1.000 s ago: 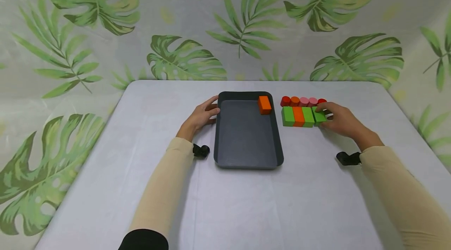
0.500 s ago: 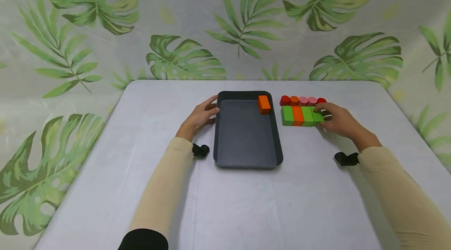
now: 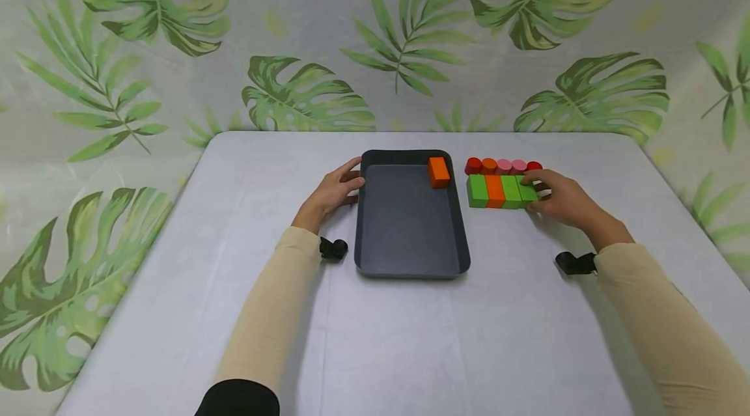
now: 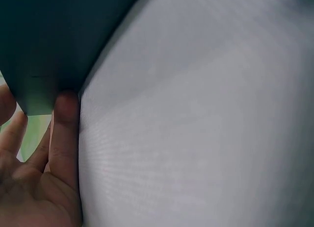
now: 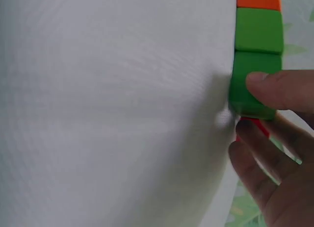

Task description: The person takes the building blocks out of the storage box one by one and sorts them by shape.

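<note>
A dark grey baking tray [image 3: 413, 227] lies on the table, and an orange block [image 3: 438, 172] sits in its far right corner. My left hand [image 3: 334, 193] touches the tray's left wall with extended fingers; the left wrist view has the fingertips [image 4: 66, 107] against the tray's dark side [image 4: 59, 36]. To the right of the tray, my right hand [image 3: 565, 200] holds the green block [image 3: 527, 193] at the right end of a block row, between thumb and fingers. That block [image 5: 250, 89] meets its green neighbour [image 5: 259, 31] in the right wrist view.
The row also has a green block [image 3: 477, 191] at its left end and an orange block [image 3: 495, 191] beside it. Behind stand several cylinders, among them a red one [image 3: 473, 166] and a pink one [image 3: 504, 166]. A leaf-patterned sheet [image 3: 404, 45] hangs behind the table.
The green block in my right hand has slid left, closing the small gap to the row. My left hand has stayed at the tray's side.
</note>
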`<state>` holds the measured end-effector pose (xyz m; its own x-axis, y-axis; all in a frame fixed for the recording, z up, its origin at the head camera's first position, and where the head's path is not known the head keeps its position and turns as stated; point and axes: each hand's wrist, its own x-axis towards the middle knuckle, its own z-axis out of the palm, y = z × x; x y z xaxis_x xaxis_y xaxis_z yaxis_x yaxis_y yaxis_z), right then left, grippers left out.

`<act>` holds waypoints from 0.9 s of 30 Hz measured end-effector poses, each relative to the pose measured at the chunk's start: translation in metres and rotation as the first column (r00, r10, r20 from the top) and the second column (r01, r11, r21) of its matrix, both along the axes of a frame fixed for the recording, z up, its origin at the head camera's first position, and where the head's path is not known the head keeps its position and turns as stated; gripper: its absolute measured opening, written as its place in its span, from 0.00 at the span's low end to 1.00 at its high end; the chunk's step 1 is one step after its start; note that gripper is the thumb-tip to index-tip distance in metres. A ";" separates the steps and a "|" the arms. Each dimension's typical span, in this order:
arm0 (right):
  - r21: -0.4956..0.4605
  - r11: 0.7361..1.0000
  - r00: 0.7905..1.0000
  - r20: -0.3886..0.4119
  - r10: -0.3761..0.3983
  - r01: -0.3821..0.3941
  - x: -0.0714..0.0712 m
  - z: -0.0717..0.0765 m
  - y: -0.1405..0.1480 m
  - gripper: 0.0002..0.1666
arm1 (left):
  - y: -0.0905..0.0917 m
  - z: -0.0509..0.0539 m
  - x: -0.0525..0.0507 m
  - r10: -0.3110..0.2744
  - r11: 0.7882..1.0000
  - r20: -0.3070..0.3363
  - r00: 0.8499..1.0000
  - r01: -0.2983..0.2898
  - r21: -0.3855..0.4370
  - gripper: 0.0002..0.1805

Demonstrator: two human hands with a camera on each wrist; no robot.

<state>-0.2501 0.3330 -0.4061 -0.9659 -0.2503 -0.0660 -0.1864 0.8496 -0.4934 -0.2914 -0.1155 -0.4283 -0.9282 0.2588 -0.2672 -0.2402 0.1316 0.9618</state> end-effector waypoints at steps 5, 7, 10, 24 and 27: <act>0.016 0.999 0.994 -0.100 0.039 -0.038 0.005 0.014 0.001 0.26 | 0.001 0.002 0.001 -0.001 1.000 -0.002 1.000 0.001 -0.003 0.34; 0.013 0.998 0.988 -0.147 0.057 -0.056 0.006 0.024 -0.002 0.25 | 0.001 0.002 0.001 0.002 1.000 -0.004 1.000 -0.002 -0.004 0.34; 0.027 0.997 0.976 -0.204 0.080 -0.076 0.003 0.040 -0.013 0.23 | 0.000 0.002 0.001 0.004 1.000 -0.003 1.000 -0.004 -0.005 0.34; 0.069 0.972 0.964 -0.128 0.233 -0.226 -0.036 0.068 -0.101 0.19 | -0.001 0.000 0.001 -0.012 1.000 -0.002 1.000 0.012 0.002 0.34; 0.130 0.954 0.956 -0.088 0.281 -0.269 -0.043 0.066 -0.121 0.21 | -0.001 0.001 0.001 -0.012 1.000 -0.002 1.000 0.012 0.000 0.34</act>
<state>-0.2927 0.2116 -0.3399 -0.8636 -0.5040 -0.0126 -0.4663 0.8080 -0.3602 -0.2901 -0.1165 -0.4271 -0.9257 0.2698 -0.2653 -0.2367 0.1344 0.9623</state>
